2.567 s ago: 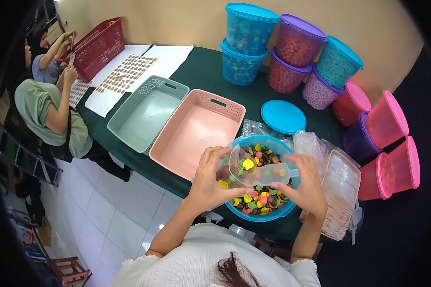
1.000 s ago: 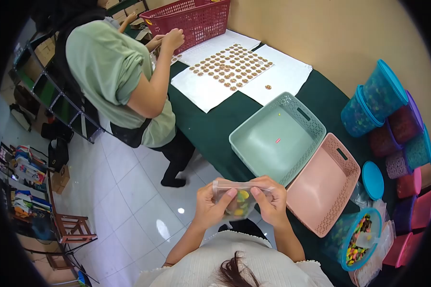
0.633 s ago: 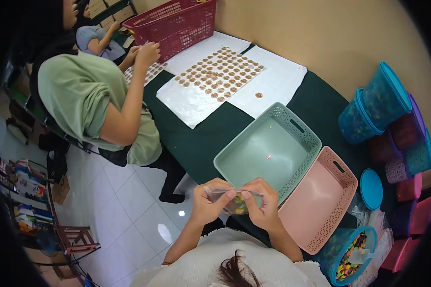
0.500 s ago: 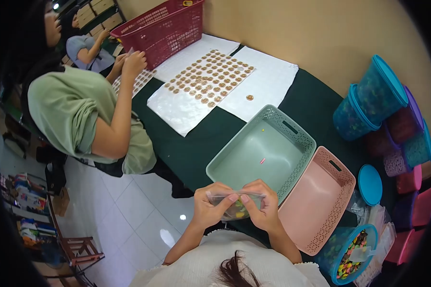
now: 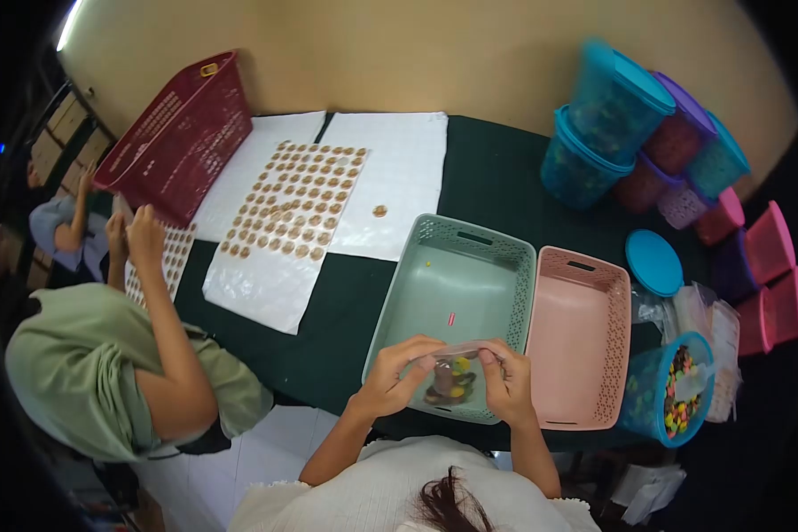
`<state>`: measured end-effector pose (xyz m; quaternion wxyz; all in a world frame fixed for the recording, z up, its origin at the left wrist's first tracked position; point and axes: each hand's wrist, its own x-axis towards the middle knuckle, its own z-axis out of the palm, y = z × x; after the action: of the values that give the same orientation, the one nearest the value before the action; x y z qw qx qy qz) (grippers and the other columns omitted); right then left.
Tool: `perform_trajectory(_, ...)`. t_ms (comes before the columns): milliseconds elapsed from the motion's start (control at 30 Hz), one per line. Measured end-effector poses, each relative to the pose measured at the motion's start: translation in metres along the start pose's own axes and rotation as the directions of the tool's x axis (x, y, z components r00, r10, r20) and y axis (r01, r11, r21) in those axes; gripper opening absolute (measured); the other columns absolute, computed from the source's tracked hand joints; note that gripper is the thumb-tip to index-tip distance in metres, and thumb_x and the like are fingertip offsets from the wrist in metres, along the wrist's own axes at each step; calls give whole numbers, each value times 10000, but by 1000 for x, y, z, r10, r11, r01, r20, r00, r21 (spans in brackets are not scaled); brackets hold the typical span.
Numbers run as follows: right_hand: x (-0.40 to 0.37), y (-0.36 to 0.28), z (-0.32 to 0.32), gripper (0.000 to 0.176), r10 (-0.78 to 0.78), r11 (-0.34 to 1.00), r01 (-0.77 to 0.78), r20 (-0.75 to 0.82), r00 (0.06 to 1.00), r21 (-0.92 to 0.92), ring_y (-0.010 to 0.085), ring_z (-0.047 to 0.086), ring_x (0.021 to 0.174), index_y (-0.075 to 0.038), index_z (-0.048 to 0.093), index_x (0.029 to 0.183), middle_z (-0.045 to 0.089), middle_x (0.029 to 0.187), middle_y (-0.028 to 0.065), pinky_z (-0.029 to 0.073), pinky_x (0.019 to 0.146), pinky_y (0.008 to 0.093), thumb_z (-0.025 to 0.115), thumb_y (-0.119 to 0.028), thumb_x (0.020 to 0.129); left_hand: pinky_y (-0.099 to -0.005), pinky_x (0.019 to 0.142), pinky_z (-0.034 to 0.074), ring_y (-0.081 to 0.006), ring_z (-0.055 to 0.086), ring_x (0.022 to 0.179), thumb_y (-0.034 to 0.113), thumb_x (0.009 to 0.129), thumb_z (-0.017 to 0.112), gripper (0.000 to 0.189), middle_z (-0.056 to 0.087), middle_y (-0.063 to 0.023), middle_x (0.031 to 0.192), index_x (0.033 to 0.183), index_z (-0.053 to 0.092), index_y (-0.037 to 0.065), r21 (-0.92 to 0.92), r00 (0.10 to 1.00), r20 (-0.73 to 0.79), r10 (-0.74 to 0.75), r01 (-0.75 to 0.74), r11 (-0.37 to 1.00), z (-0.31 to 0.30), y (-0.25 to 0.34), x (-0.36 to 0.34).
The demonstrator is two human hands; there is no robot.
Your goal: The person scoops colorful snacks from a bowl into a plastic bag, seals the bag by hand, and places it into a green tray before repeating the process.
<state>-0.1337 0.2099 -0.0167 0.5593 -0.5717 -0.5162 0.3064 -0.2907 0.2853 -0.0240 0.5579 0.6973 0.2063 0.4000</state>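
Note:
Between my two hands is a small clear plastic bag (image 5: 453,379) with brown, yellow and green pieces inside. Thumb and fingers of my left hand (image 5: 394,379) pinch its top left corner. At the top right corner my right hand (image 5: 508,383) grips the same edge. The bag hangs upright over the near side of a pale green basket (image 5: 496,293). In that basket lie a small pink strip (image 5: 451,318) and a tiny yellow bit (image 5: 429,263).
A pink basket (image 5: 581,337) adjoins the green one. Right of it stands a blue tub (image 5: 643,399) of colourful pieces with a scoop, near a blue lid (image 5: 654,263) and stacked tubs (image 5: 585,164). Round brown pieces cover white sheets (image 5: 386,177). A co-worker (image 5: 97,372) works at left beside a maroon basket (image 5: 186,142).
My view has swung, so the table and baskets sit differently in it. My thumbs, close together before, are now apart at the bag's two top corners, and its contents show more.

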Motion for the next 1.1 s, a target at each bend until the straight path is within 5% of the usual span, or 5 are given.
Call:
perform_trajectory(100, -2, 3, 11, 146, 78, 995, -86, -161, 984, -44, 201, 592, 737, 58, 571, 901, 598, 765, 133, 444, 665, 266, 482, -44, 847, -268, 686, 442, -207, 575, 740, 90, 883, 432, 210, 593, -133, 840, 955, 569, -51, -12, 995, 81, 66, -65, 998, -3, 0, 7)
perform_trajectory(300, -14, -6, 44, 231, -12, 999, 18, -191, 981, 31, 174, 582, 763, 48, 587, 925, 613, 809, 120, 439, 693, 274, 460, -139, 875, -245, 661, 440, -128, 549, 722, 141, 905, 412, 243, 596, -90, 790, 941, 582, -29, -152, 974, 135, -181, 200, 968, -30, -19, 4)
perform_trajectory(467, -30, -5, 72, 196, 100, 993, -118, -386, 917, -23, 146, 579, 706, 42, 594, 870, 610, 757, 104, 438, 640, 250, 463, -104, 868, -241, 664, 447, -156, 580, 673, 66, 768, 608, 132, 612, -95, 783, 888, 617, 10, -135, 967, 246, 72, -40, 990, -46, -12, 7)
perform_trajectory(800, -38, -10, 102, 103, -122, 990, 54, -591, 797, -132, 152, 580, 670, -4, 586, 773, 597, 726, 85, 444, 627, 246, 663, -2, 705, -251, 646, 455, -154, 577, 690, 1, 742, 612, 96, 610, -107, 781, 837, 621, -11, -180, 950, 288, 118, -67, 981, -50, -11, -2)
perform_trajectory(1100, -23, -14, 98, 95, -101, 995, 88, -520, 848, -51, 171, 574, 718, 19, 604, 853, 611, 776, 92, 440, 668, 263, 547, -40, 805, -251, 670, 455, -164, 582, 726, 9, 784, 557, 102, 609, -100, 795, 860, 620, -14, -43, 981, 165, 106, -101, 994, -51, -13, 11)
